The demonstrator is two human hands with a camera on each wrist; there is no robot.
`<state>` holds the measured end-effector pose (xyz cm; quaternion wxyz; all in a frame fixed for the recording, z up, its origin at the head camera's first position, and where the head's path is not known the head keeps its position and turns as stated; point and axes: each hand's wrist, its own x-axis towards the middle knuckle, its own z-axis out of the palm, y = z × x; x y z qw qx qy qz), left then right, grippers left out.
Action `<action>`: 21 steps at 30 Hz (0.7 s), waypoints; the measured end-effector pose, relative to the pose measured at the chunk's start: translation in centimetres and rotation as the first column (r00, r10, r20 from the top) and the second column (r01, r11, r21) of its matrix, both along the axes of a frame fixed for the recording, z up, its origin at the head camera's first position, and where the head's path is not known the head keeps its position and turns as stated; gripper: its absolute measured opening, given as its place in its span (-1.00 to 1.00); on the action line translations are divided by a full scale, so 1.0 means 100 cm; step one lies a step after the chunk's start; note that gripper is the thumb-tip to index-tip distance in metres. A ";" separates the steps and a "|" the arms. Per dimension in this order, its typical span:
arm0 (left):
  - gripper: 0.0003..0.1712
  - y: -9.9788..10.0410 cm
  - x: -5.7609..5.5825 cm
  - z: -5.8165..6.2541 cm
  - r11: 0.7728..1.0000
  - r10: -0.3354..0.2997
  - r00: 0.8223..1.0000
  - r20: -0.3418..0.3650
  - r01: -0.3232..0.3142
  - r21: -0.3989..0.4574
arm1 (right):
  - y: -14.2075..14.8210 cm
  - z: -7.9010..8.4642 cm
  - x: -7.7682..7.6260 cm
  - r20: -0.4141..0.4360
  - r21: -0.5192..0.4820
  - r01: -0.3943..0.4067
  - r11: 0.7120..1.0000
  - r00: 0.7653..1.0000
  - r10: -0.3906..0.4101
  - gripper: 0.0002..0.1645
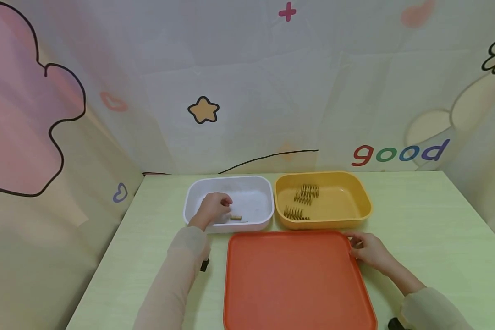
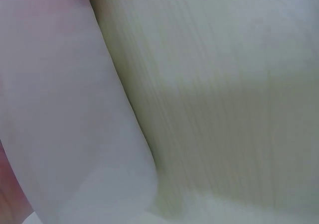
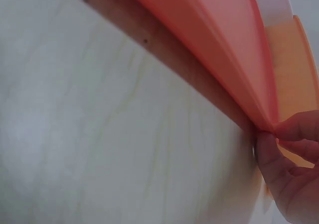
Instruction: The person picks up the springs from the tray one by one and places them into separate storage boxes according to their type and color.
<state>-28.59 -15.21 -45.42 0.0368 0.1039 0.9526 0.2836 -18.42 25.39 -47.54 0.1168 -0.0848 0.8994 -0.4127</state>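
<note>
My left hand (image 1: 212, 208) hangs over the left side of a white bin (image 1: 230, 182), its fingers bent. Whether anything sits between its fingertips is too small to tell. Close to that hand, a small brass-coloured coil spring (image 1: 236, 217) lies in the bin. With thumb and fingers, my right hand (image 1: 370, 250) pinches the rim of a flat red tray (image 1: 293, 279) at its far right corner. The right wrist view shows this right hand (image 3: 296, 169) gripping the corner. The left wrist view shows a pale surface beside the table, but no left fingers plainly.
Right of the white bin stands a yellow bin (image 1: 342, 201) holding several larger coil springs (image 1: 307, 195). Both bins stand just behind the red tray on a pale green table (image 1: 429, 220). A printed cloth (image 1: 255, 91) hangs behind the table and along its sides.
</note>
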 end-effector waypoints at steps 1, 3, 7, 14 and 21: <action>-0.87 -0.001 -0.001 -0.001 1.000 0.001 1.000 0.004 -0.001 0.002 | 0.000 0.000 0.000 -0.001 0.002 0.000 1.000 1.000 0.000 -0.52; -0.87 -0.003 -0.001 -0.002 1.000 -0.005 1.000 0.004 0.005 0.004 | -0.001 0.000 0.000 -0.004 0.009 0.002 1.000 1.000 -0.002 -0.52; -0.86 -0.008 -0.001 -0.003 1.000 -0.022 0.999 -0.026 0.022 0.003 | -0.001 0.003 -0.001 -0.020 0.013 0.004 1.000 1.000 -0.004 -0.51; -0.82 -0.014 0.000 0.001 0.999 0.018 1.000 0.006 -0.018 0.042 | 0.001 0.018 -0.004 -0.064 -0.024 -0.026 0.999 0.998 0.024 -0.59; -0.79 -0.019 0.003 0.007 0.996 0.023 0.999 -0.038 -0.020 0.090 | 0.003 0.034 -0.009 -0.087 -0.011 -0.021 1.000 0.996 0.020 -0.63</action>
